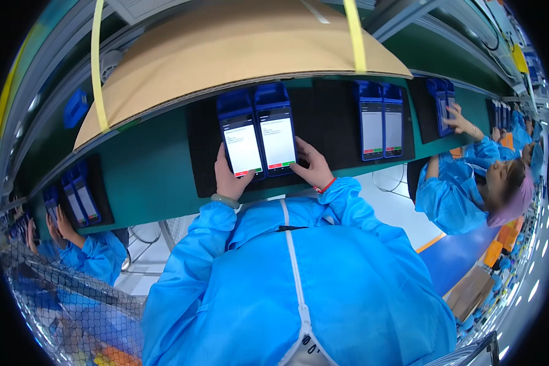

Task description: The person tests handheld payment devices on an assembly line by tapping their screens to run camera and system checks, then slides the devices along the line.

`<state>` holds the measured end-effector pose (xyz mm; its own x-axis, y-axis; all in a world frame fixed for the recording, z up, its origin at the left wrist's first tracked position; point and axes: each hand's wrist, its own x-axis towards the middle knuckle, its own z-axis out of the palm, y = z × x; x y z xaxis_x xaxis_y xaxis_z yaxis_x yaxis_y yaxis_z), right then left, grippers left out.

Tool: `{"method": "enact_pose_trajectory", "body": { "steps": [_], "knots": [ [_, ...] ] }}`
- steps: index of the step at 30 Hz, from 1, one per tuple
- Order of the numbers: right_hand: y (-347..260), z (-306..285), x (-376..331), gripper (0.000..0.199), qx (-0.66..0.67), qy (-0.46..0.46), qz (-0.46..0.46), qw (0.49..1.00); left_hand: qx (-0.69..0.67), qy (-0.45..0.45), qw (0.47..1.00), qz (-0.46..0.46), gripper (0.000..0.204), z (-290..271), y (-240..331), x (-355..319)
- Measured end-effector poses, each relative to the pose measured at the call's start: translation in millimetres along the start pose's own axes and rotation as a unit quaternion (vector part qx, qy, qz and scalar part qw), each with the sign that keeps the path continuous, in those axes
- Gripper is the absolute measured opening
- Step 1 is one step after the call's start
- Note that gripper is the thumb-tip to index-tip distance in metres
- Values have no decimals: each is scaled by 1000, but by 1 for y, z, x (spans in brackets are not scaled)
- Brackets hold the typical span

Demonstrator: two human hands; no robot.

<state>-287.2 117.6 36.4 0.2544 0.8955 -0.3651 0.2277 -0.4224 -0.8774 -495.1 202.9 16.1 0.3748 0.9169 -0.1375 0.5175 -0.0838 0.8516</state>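
Two blue payment terminals lie side by side in front of me: the left terminal [243, 146] and the right terminal [276, 137]. Both screens are lit white, with a red and a green button along the bottom. My left hand [230, 180] grips the lower left side of the left terminal, its thumb over the bottom of the screen. On the other side, my right hand [315, 169] holds the lower right edge of the right terminal, thumb by the green button. The fingertips underneath are partly hidden.
A black mat [204, 146] covers part of the green bench [140, 171]. Another pair of blue terminals [381, 122] lies to the right. A cardboard sheet [244, 49] with yellow straps overhangs the far side. Co-workers in blue handle terminals at both sides; one person's hand [463, 122] is at right.
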Motion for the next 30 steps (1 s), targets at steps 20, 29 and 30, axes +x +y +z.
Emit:
{"method": "enact_pose_trajectory", "body": {
  "steps": [20,29,30],
  "knots": [
    [31,8,22,49,190,76,-21,979,-101,100,856,497,26,-139,232,-50],
    [21,7,14,49,170,116,-13,978,-72,96,907,403,44,-137,259,-90],
    [19,7,14,49,171,112,-14,979,-66,99,912,392,46,-136,262,-95]
  ]
}}
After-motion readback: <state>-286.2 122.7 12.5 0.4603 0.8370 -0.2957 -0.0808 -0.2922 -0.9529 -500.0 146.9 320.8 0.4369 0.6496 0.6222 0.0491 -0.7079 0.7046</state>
